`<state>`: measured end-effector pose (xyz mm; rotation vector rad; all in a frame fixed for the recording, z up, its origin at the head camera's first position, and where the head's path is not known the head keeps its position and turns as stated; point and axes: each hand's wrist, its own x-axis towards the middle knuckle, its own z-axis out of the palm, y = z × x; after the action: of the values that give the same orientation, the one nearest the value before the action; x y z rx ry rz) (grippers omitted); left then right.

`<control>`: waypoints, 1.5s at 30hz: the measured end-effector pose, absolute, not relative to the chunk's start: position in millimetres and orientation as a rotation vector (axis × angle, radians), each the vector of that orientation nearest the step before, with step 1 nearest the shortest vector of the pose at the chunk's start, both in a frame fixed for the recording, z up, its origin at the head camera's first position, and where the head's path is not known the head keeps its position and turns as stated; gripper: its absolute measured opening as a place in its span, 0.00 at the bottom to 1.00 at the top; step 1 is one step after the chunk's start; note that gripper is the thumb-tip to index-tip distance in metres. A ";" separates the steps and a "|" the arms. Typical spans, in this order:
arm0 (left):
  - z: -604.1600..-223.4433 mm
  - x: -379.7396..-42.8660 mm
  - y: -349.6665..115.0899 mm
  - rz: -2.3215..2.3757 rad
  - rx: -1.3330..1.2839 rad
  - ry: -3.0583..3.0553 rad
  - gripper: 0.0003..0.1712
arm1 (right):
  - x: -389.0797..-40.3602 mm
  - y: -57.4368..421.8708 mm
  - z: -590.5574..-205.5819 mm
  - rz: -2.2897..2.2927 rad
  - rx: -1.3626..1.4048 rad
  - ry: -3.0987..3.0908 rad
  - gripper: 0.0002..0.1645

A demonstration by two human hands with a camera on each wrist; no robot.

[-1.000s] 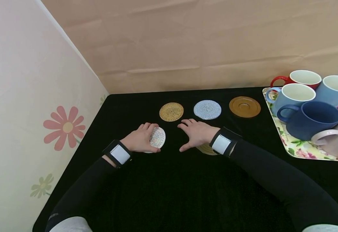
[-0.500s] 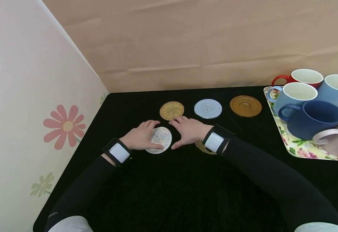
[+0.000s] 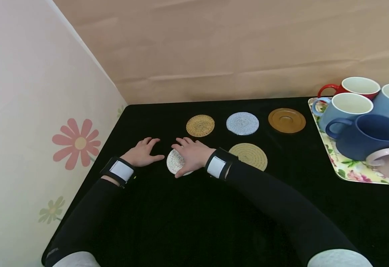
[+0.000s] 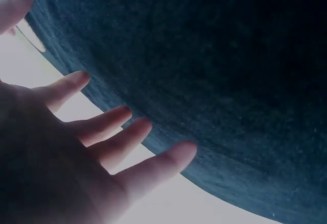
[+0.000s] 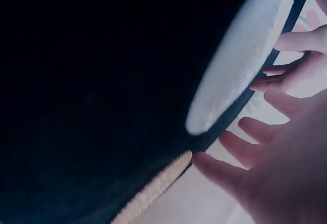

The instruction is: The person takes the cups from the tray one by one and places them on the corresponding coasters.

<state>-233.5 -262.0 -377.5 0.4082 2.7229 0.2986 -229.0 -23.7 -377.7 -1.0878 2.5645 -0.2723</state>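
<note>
A round white speckled coaster (image 3: 173, 162) lies on the black cloth. Over its right part is my right hand (image 3: 194, 155), fingers spread; whether it touches the coaster I cannot tell. Left of the coaster, apart from it, my left hand (image 3: 143, 152) holds nothing, its thumb and fingers spread. The left wrist view shows those fingers (image 4: 156, 170) straight above the dark cloth. Behind the hands lie a tan woven coaster (image 3: 200, 125), a pale blue coaster (image 3: 242, 123) and a brown coaster (image 3: 286, 120). A beige woven coaster (image 3: 249, 155) lies beyond my right wrist, partly covered by it.
At the right, a floral tray (image 3: 343, 171) carries several mugs, among them a dark blue mug (image 3: 365, 137) and a red mug (image 3: 361, 87). A flower-patterned wall (image 3: 77, 204) borders the table at the left, with brown paper (image 3: 214, 52) behind it.
My left hand has let go of the white coaster and moved left. My right hand has come left over that coaster, uncovering more of the beige one.
</note>
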 end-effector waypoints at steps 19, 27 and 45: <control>-376.1 -235.2 -258.3 0.230 0.320 2.681 0.47 | -227.4 -30.4 -383.7 -0.229 -1.109 2.580 0.58; -376.8 -236.2 -257.5 0.223 0.310 2.677 0.48 | -224.5 -24.5 -383.0 -0.222 -1.087 2.580 0.59; -373.2 -237.1 -259.6 0.236 0.300 2.647 0.50 | -220.4 0.7 -379.7 -0.236 -1.039 2.569 0.59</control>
<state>-237.1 -259.6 -373.2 0.2999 2.6468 0.2360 -220.4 0.7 -379.7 -1.0387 2.5690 -0.2363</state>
